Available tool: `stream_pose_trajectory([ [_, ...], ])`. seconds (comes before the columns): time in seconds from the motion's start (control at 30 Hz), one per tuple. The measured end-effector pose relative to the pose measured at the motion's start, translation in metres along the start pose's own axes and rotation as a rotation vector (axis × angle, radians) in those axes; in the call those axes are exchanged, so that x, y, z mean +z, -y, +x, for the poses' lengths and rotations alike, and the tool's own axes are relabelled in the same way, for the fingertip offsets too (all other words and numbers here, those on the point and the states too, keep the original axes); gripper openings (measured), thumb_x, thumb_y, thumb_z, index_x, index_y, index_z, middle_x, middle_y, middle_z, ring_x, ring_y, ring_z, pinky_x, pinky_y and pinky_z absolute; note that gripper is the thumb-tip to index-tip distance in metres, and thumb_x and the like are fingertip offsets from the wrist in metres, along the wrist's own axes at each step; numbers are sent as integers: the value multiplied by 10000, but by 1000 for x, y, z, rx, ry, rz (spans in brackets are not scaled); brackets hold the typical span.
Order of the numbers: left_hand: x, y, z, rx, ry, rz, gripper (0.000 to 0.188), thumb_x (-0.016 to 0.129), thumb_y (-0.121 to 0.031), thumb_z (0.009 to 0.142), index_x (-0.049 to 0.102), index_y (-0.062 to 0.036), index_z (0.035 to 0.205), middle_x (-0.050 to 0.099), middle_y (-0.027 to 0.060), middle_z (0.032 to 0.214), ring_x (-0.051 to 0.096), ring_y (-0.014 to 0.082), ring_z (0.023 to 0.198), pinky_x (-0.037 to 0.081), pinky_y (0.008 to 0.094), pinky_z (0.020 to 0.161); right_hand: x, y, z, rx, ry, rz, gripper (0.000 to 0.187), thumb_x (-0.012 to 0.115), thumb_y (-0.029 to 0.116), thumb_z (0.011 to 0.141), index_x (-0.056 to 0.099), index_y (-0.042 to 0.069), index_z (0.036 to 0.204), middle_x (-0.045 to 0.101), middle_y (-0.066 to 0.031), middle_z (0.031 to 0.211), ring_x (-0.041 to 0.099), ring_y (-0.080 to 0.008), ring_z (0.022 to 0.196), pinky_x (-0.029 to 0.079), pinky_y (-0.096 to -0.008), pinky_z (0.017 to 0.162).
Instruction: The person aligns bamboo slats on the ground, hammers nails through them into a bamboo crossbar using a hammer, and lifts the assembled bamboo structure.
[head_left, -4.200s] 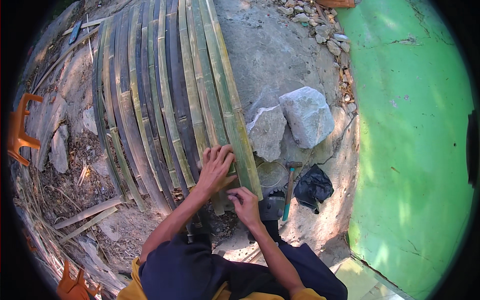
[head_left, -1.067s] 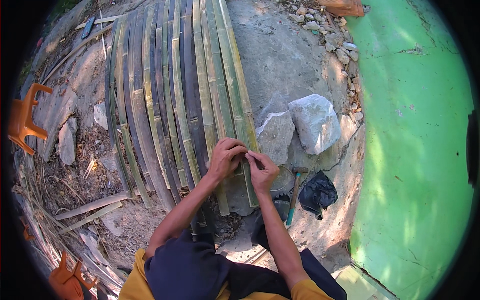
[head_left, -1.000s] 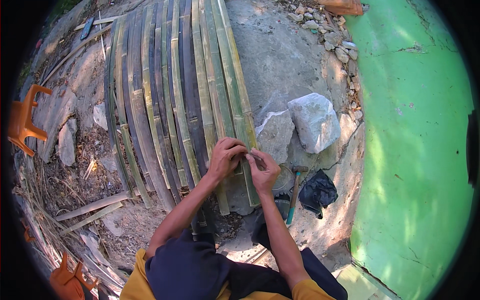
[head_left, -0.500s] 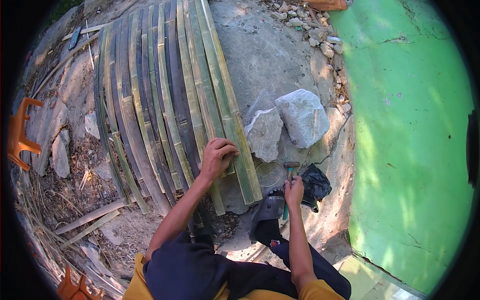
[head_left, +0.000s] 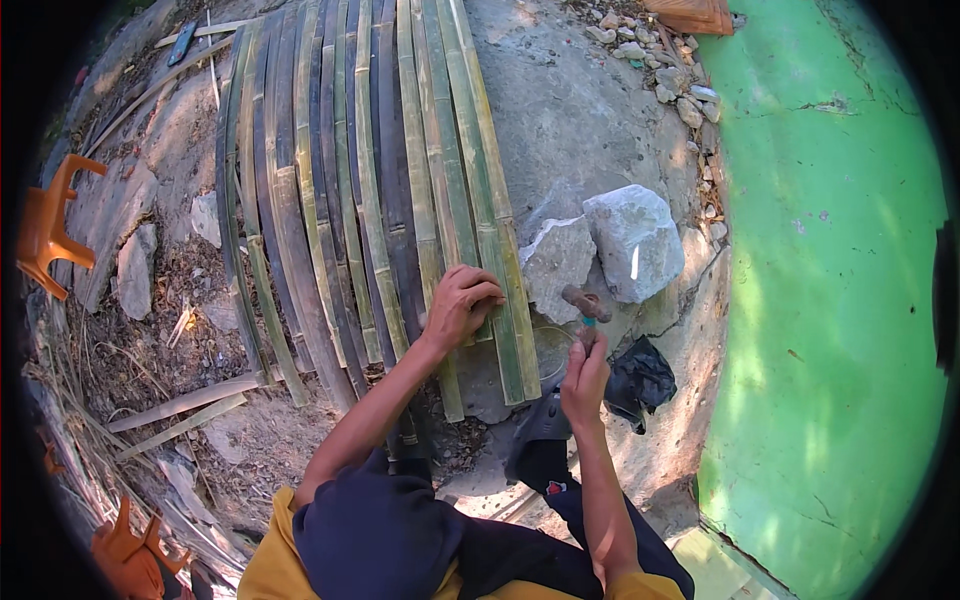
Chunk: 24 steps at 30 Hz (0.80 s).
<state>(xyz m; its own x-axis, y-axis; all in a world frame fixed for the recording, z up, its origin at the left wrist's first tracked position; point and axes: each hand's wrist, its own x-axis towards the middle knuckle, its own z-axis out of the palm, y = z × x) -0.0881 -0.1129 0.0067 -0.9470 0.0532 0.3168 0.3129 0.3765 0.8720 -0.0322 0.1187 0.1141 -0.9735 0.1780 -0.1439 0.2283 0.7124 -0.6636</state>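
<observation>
Split bamboo strips (head_left: pixel 487 250), green, yellowish and dark, lie side by side in a long row running away from me. My left hand (head_left: pixel 463 305) rests over the rightmost strips near their close ends. Its fingers are curled in a pinch, and whatever is between them is too small or hidden to name. In my right hand (head_left: pixel 584 385) is a hammer (head_left: pixel 588 304), gripped by its handle, with the rusty head raised just right of the strips' ends. A teal band shows below the head.
Two big pale rocks (head_left: pixel 632 243) sit right of the strips. A black plastic bag (head_left: pixel 643 380) lies by my right hand. An orange plastic chair (head_left: pixel 60 225) stands far left, and loose slats (head_left: pixel 190 405) lie lower left. A green painted surface (head_left: pixel 820 300) borders the right.
My right hand has lifted the hammer, bringing its head up and nearer. My left hand stays pinched at the strips. The whole view has shifted slightly.
</observation>
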Motion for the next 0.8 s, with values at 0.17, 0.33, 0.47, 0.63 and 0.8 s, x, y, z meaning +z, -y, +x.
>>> stream_pose_trajectory([
  [0.17, 1, 0, 0, 9, -1, -13, 162, 771, -37, 731, 707, -101, 866, 683, 21, 934, 638, 251, 899, 471, 387, 881, 34, 34, -3, -192, 229, -42, 312, 474, 159, 1043, 478, -19, 1298, 663, -310, 1030, 649, -508, 936, 495, -529, 753],
  [0.33, 0, 1, -1, 2, 17, 5, 156, 774, -42, 733, 703, -99, 860, 686, 22, 943, 642, 253, 906, 474, 389, 884, 41, 32, -9, -190, 191, -91, 324, 476, 147, 1041, 472, -30, 1313, 658, -321, 1045, 652, -515, 932, 503, -529, 752],
  [0.47, 1, 3, -3, -5, 11, -7, 157, 772, -34, 733, 703, -99, 857, 687, 21, 947, 642, 254, 907, 474, 387, 884, 41, 36, -14, -202, 153, -49, 338, 483, 131, 1035, 471, -45, 1323, 654, -332, 1048, 654, -512, 937, 512, -531, 754],
  [0.63, 1, 3, -1, -15, 16, -20, 163, 781, -34, 725, 710, -101, 855, 688, 23, 949, 640, 258, 906, 473, 382, 884, 49, 30, -16, -203, 138, -74, 344, 487, 133, 1033, 479, -48, 1325, 654, -331, 1054, 655, -516, 939, 520, -525, 766],
  [0.8, 1, 4, -2, -13, 12, -12, 171, 785, -31, 718, 713, -102, 855, 691, 21, 958, 642, 256, 914, 472, 382, 887, 42, 39, -20, -169, 129, -65, 364, 495, 136, 1032, 471, -52, 1343, 654, -328, 1056, 655, -517, 931, 521, -522, 767],
])
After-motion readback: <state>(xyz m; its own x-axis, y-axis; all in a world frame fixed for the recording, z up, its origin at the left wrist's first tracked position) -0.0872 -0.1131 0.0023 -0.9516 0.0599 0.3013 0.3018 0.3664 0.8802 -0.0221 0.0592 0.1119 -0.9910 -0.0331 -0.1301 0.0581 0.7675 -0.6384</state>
